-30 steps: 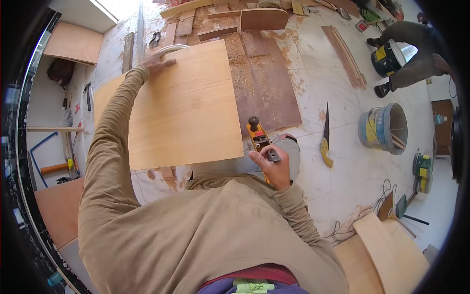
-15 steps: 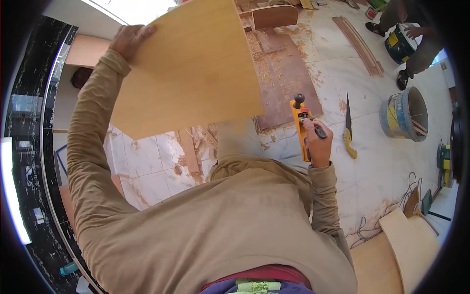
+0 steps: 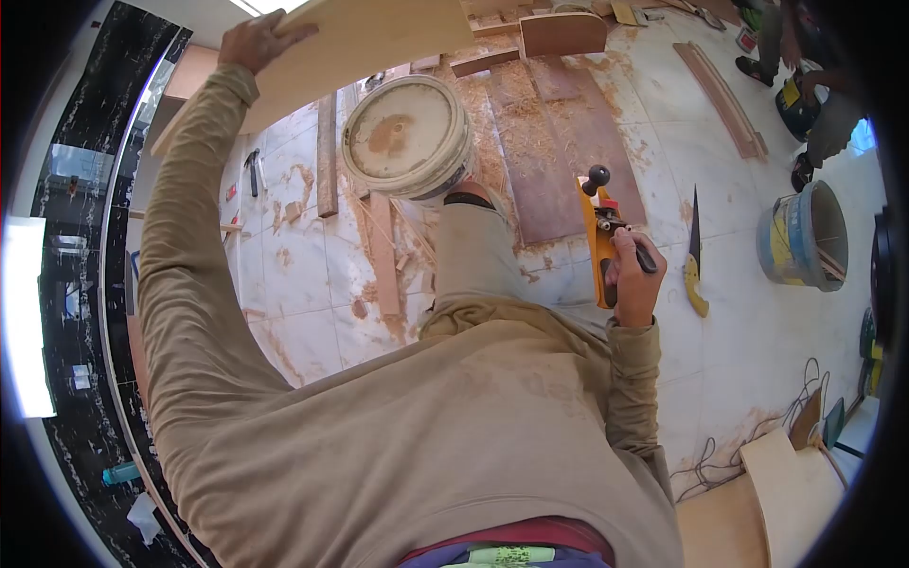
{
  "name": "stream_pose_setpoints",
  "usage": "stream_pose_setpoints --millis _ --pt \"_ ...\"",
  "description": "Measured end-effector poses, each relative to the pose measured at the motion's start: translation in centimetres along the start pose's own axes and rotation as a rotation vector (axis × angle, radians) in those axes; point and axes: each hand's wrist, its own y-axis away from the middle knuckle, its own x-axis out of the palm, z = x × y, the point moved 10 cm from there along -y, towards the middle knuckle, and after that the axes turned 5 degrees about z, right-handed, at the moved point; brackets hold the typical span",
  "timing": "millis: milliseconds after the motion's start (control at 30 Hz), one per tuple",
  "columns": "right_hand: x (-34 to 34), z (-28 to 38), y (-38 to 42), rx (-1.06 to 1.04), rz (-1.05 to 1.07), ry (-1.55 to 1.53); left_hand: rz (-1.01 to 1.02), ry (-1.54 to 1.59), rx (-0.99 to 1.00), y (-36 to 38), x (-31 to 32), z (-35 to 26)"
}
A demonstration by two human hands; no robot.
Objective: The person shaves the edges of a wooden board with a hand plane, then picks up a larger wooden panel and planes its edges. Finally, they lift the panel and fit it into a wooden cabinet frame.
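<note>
My left hand (image 3: 258, 43) grips the edge of a wide pale plywood panel (image 3: 379, 47), raised at the top left, its far part out of view. In my right hand (image 3: 636, 289) is an orange hand plane (image 3: 598, 237) with black knobs, fingers wrapped round its rear handle, held above the floor. A lidded bucket (image 3: 402, 137) stands below the panel, its lid smeared with brown dust. A handsaw (image 3: 695, 260) with a yellow handle lies on the tiles right of the plane.
Brown boards (image 3: 568, 142) strewn with shavings lie ahead. Long wood strips (image 3: 720, 99) and an open bucket (image 3: 805, 237) are at right, near another person's leg (image 3: 833, 133). A hammer (image 3: 253, 172) lies at left; a cable (image 3: 720, 464) and curved panels (image 3: 786, 473) at lower right.
The plywood panel has been raised and tilted up and away, uncovering the lidded bucket, the hammer and more floor. My right hand still holds the plane, slightly farther right in view.
</note>
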Motion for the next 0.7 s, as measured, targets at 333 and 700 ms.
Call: stream_pose_setpoints --millis 333,700 --pt "-1.5 -1.6 -0.2 0.049 0.008 -0.023 0.021 0.347 -0.066 17.7 10.3 -18.2" --pt "-0.9 -2.7 -1.0 0.069 -0.003 -0.223 0.405 0.462 -0.064 20.1 17.5 -22.4"
